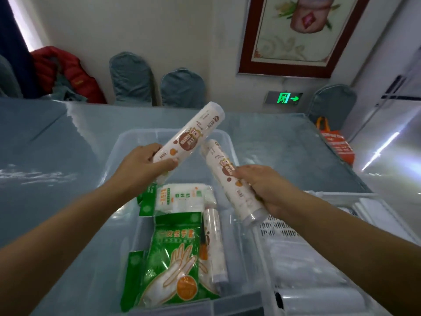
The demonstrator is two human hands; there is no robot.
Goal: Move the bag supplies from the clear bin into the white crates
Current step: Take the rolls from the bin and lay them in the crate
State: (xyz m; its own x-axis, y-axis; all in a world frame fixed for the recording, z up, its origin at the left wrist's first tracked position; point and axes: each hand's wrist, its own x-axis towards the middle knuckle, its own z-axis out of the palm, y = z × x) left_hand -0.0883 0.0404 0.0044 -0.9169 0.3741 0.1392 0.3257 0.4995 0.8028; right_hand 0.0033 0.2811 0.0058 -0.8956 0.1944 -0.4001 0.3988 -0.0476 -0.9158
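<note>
Mid-transfer: left hand (142, 164) and right hand (262, 190) each grip a bag roll (189, 140) above the clear bin (127, 142); next, probably lowering them right into the white crate (264, 233).

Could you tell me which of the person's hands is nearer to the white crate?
The right. The right hand, gripping a roll, hovers just above the white crate; the left hand, holding another roll, is over the clear bin.

Both arms reach forward, left hand (145, 164) and right hand (262, 188) curled, gripping.
</note>
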